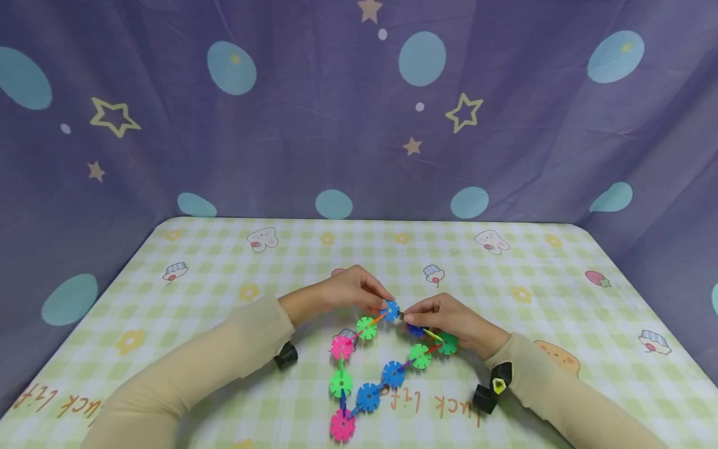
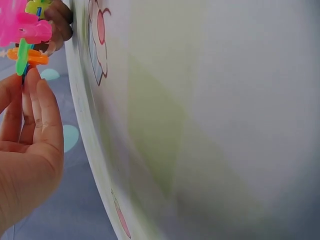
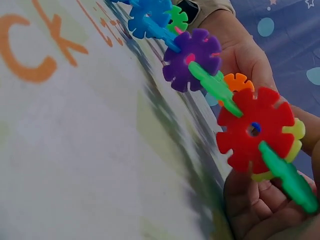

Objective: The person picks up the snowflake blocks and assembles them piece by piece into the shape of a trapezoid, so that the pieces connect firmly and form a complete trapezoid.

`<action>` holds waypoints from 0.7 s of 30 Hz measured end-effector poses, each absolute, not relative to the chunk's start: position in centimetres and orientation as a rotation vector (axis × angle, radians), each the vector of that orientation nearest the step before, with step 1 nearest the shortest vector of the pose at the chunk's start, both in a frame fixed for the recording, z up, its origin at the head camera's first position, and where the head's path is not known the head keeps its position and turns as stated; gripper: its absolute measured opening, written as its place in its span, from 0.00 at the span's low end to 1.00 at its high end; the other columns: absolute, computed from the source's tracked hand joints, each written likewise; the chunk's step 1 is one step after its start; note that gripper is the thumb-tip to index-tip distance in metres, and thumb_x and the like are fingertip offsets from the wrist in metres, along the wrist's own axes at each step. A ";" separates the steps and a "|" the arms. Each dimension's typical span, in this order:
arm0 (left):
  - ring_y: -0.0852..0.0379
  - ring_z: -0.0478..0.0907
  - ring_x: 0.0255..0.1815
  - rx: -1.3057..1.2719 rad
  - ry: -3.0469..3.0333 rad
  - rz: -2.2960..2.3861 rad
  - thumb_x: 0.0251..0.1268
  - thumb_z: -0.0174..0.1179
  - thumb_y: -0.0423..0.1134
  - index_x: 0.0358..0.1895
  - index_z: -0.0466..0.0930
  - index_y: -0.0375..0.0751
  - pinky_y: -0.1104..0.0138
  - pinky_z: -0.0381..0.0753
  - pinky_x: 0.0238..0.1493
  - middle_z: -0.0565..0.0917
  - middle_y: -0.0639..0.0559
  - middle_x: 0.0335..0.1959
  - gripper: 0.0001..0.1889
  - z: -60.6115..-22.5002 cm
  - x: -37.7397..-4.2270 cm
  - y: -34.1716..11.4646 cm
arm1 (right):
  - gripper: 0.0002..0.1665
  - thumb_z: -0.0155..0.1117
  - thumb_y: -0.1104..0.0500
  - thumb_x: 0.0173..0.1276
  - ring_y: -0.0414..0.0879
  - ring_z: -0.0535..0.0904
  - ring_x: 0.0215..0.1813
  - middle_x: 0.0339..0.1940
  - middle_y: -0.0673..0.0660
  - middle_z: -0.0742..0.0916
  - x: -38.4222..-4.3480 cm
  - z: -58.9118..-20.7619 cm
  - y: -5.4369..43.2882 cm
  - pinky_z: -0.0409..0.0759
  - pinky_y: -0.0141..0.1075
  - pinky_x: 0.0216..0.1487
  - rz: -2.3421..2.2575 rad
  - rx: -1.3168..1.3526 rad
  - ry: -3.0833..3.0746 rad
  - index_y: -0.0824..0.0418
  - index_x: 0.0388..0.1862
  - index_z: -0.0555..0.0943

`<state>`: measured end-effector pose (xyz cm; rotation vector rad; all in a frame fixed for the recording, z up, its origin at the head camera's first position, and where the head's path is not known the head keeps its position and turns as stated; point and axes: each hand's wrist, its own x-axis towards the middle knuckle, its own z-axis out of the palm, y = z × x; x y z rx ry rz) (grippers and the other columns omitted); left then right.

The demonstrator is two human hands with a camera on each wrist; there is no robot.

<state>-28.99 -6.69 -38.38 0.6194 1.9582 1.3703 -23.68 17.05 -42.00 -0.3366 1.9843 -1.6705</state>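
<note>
A chain of notched plastic snowflake discs, bent into a loop, hangs between the two hands in the head view; its lower end is a pink disc (image 1: 343, 426). At the top of the loop the left hand (image 1: 354, 290) pinches a blue disc (image 1: 391, 310) with thumb and fingertips. Facing it, the right hand (image 1: 455, 321) pinches the other end of the chain close to a dark blue disc (image 1: 416, 330). The piece between the right fingertips is mostly hidden. In the right wrist view, a red disc (image 3: 256, 131) and a purple disc (image 3: 192, 60) appear large.
Beneath the hands lies a table with a green-and-white checked cloth (image 1: 224, 255) printed with cartoon figures. A purple curtain (image 1: 336, 125) hangs behind the table. Black wrist devices (image 1: 485, 399) are strapped near both cuffs.
</note>
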 end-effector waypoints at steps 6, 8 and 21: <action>0.58 0.85 0.33 0.680 1.945 1.357 0.57 0.63 0.29 0.45 0.83 0.28 0.60 0.84 0.41 0.87 0.42 0.36 0.12 -38.6 -29.1 -6.3 | 0.21 0.64 0.57 0.65 0.36 0.65 0.17 0.21 0.46 0.85 -23.6 -42.3 17.3 0.65 0.26 0.22 -1.686 -0.361 1.967 0.75 0.48 0.81; 0.59 0.84 0.33 0.699 1.947 1.353 0.57 0.63 0.28 0.45 0.83 0.27 0.61 0.84 0.41 0.87 0.42 0.36 0.12 -38.6 -29.1 -6.2 | 0.21 0.65 0.58 0.65 0.35 0.68 0.19 0.23 0.47 0.86 -23.5 -42.4 17.3 0.67 0.26 0.23 -1.697 -0.357 1.958 0.75 0.48 0.81; 0.62 0.83 0.30 0.750 1.950 1.357 0.57 0.61 0.26 0.44 0.82 0.25 0.61 0.84 0.39 0.86 0.40 0.36 0.12 -38.6 -28.9 -5.9 | 0.22 0.66 0.58 0.63 0.38 0.83 0.35 0.39 0.60 0.88 -23.4 -42.7 17.2 0.80 0.29 0.36 -1.720 -0.353 1.991 0.75 0.47 0.81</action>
